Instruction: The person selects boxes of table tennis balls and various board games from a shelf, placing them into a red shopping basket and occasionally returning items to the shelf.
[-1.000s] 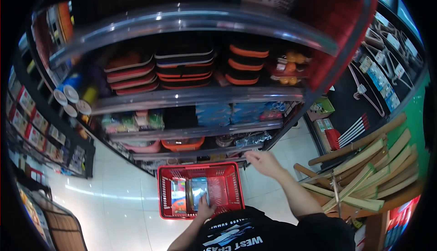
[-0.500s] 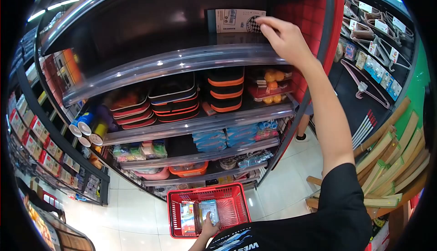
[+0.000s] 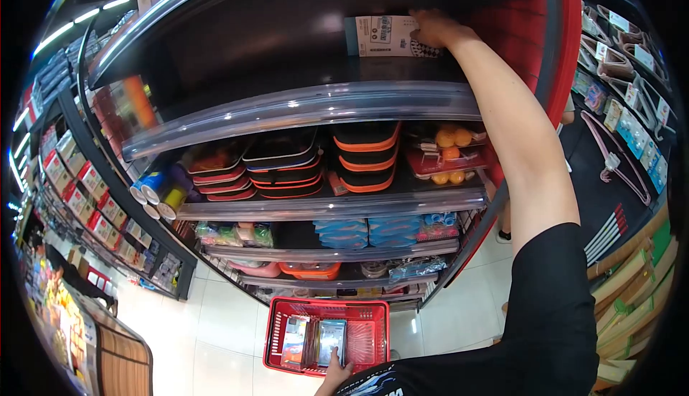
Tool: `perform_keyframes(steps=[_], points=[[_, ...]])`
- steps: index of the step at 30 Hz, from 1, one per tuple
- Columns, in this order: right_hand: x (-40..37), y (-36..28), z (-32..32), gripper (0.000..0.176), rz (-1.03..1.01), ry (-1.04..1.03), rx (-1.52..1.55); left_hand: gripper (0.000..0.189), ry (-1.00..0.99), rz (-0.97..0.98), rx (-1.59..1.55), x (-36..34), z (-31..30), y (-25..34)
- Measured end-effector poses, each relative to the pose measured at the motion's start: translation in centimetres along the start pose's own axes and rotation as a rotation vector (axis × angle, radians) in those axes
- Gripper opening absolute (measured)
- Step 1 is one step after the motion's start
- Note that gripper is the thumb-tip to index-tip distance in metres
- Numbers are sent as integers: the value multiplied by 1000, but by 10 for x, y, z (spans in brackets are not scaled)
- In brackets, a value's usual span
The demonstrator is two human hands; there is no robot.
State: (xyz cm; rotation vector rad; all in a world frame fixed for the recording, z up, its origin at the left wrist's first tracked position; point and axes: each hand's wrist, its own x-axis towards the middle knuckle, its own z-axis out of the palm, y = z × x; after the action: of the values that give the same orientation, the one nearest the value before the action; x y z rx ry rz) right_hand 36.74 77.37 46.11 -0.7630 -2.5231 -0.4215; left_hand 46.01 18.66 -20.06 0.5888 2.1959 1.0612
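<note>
My right hand (image 3: 434,28) reaches up to the back of a high shelf and grips the right edge of a flat box (image 3: 384,36) with a printed label, which stands upright there. My left hand (image 3: 335,376) is low, at the near rim of a red shopping basket (image 3: 280,324) on the floor. Its fingers rest on a flat packaged item (image 3: 331,340) standing inside the basket, beside another package (image 3: 295,339).
The shelf unit has clear plastic front rails (image 3: 301,109). Lower shelves hold stacked orange-and-black trays (image 3: 283,166), rolls (image 3: 154,193) and blue packets (image 3: 366,231). A rack with hangers (image 3: 617,145) stands to the right. Wooden sticks (image 3: 631,288) lean at the lower right.
My right hand has gone from low beside the basket up to the top shelf and closed on the box. The left hand stays on the package in the basket.
</note>
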Motion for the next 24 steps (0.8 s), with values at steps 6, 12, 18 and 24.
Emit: perform_keyframes(steps=[6,12,18,24], points=[[-17,-15,-12,63,41,82,-184,94,-23,3,-37,-8,10,14],[-48,-17,-34,47,-53,160,-24,90,-20,32,-44,-6,16,31],[-127,-28,-78,38,-105,567,121,78,-75,73,-167,-1,-4,49],[-255,-85,-111,33,-177,746,377,62,-81,175,-290,-9,-49,128]])
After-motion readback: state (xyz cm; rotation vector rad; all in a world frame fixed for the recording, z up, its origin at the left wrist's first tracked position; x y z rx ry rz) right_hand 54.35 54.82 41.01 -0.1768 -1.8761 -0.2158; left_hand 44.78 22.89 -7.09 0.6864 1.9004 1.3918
